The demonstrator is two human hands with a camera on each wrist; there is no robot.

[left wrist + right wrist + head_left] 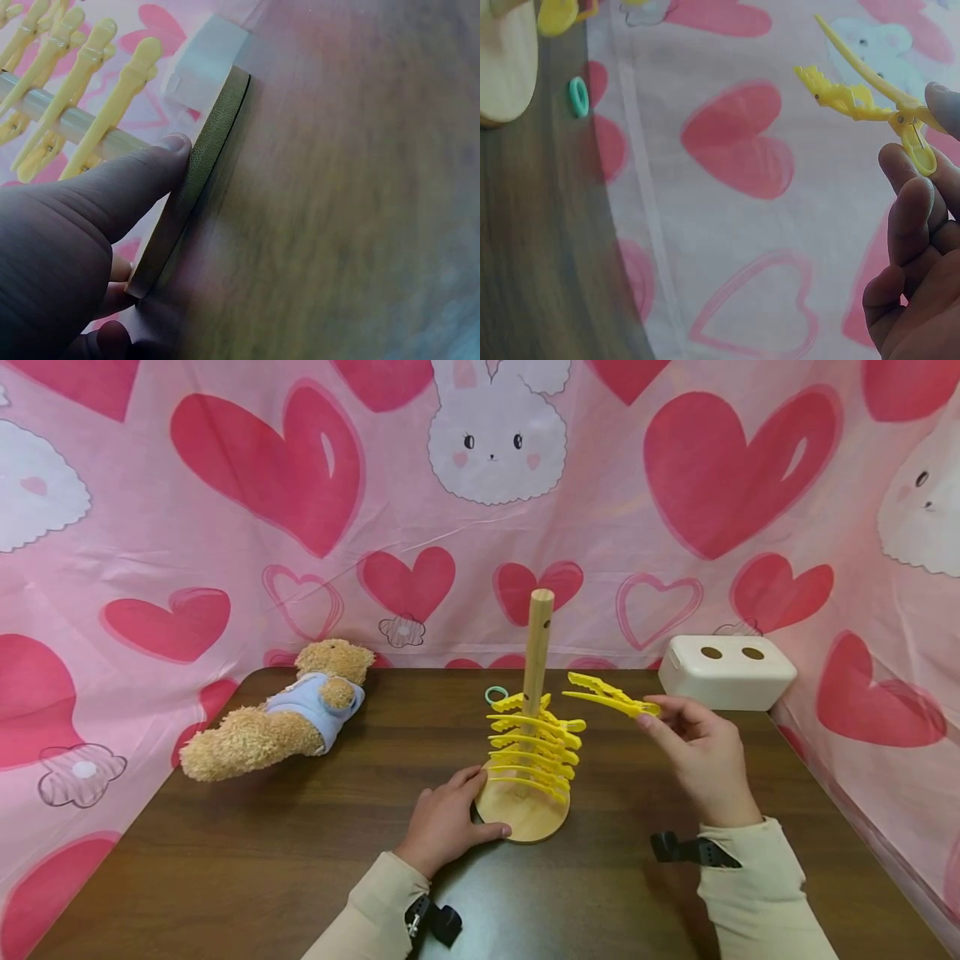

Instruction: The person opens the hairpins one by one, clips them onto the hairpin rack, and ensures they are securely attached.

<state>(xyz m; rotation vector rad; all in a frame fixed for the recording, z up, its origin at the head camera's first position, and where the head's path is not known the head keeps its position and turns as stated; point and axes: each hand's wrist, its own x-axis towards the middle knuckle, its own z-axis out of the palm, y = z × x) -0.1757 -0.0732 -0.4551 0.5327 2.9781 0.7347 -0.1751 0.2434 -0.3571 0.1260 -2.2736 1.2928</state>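
Observation:
A wooden stand with an upright post point(537, 643) rises from a round base point(528, 824). Several yellow hair clips point(536, 754) sit one above another along the post's lower part, pointing sideways. My left hand point(446, 822) holds the base by its edge; in the left wrist view the thumb point(142, 176) lies against the rim. To the right of the post, my right hand point(705, 756) pinches another yellow hair clip point(862, 111) by its handle end. That clip's two arms are spread apart and point toward the post, without touching it.
A teddy bear point(300, 714) in a light blue top lies at the table's left. A white box point(723, 681) with two round holes stands at the back right. Behind the stand is a small green ring point(496, 695). Pink heart-patterned cloth point(405, 527) borders the brown table point(247, 860).

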